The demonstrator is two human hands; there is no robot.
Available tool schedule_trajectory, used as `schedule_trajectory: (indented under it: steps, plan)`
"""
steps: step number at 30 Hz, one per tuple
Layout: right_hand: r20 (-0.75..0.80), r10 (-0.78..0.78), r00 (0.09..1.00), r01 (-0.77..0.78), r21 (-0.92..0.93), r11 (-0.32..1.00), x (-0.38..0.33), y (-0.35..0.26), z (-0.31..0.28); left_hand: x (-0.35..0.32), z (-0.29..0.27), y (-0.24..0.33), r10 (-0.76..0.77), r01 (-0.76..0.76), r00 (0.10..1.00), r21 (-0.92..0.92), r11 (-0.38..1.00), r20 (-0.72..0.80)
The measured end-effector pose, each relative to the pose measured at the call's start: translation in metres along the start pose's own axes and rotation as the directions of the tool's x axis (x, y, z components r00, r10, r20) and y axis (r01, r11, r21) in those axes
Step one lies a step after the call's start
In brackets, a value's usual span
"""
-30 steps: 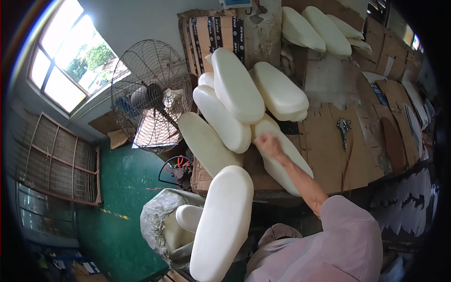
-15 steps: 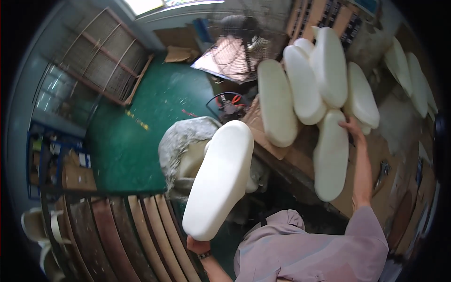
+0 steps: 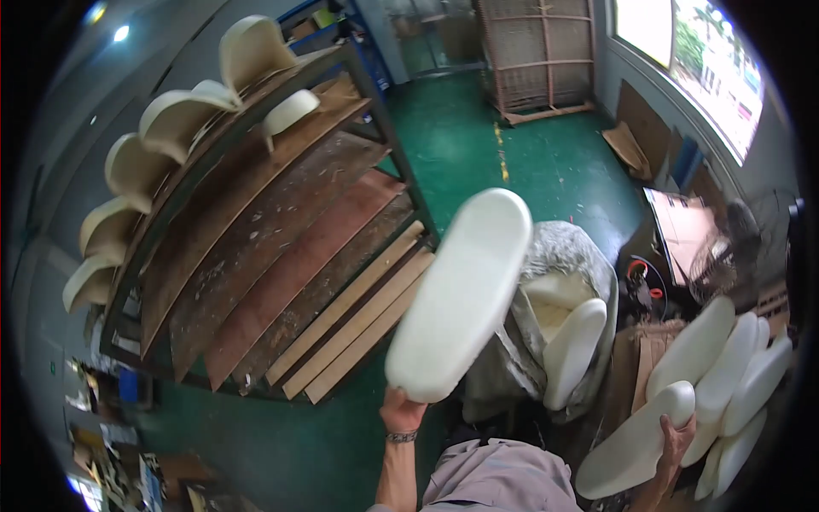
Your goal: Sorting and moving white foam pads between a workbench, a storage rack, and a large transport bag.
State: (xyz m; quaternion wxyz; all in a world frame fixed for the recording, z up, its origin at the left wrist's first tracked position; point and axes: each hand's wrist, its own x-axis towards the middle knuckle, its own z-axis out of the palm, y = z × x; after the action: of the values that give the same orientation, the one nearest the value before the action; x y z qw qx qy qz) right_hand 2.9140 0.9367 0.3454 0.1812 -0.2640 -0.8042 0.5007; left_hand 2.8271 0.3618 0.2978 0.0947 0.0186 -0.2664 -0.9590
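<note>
Green painted floor (image 3: 448,119), dark metal rack (image 3: 391,141) of brown boards (image 3: 290,286) | left hand (image 3: 403,410) grasps lower end of smooth white oblong pad (image 3: 461,294), partly before grey plastic sack (image 3: 570,241) | right hand (image 3: 678,439) grasps second cream oblong pad (image 3: 631,444) near pale stacked pads (image 3: 695,346) | since earlier: view swung left, more rack visible, left grip unchanged

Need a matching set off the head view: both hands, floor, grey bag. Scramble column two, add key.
Column 1
1. Left hand
2. Right hand
3. Floor
4. Grey bag

Column 2
A. green
B. at the lower end of the large white piece in the middle of the picture
C. open, with a smaller-looking white piece in its mouth
D. on the upper end of the lower-right white piece

Pairs: 1-B, 2-D, 3-A, 4-C
</note>
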Motion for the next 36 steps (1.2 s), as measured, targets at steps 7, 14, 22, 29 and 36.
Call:
schedule_trajectory:
  steps: [7,14,22,29,36]
  plan:
    - [-0.118,-0.160,0.980,0.194,0.386,0.902,0.014,-0.112,0.106,-0.026,0.050,0.110,0.588,-0.570,0.808,0.215,0.793,-0.027]
    - [-0.162,-0.176,0.971,0.214,0.263,0.941,0.037,-0.127,0.156,-0.013,0.104,0.190,0.777,-0.781,0.612,0.263,0.566,0.144]
    - [-0.221,-0.289,0.931,0.309,0.058,0.949,0.014,-0.143,0.190,0.065,0.146,0.253,0.842,-0.799,0.536,0.360,0.482,0.062]
    - [-0.287,-0.213,0.934,0.269,0.172,0.948,0.003,-0.135,0.185,0.135,0.172,0.271,0.807,-0.790,0.580,0.321,0.522,0.115]
    - [-0.279,-0.226,0.933,0.282,0.182,0.942,-0.011,-0.148,0.187,0.268,0.160,0.319,0.847,-0.843,0.517,0.247,0.478,0.125]
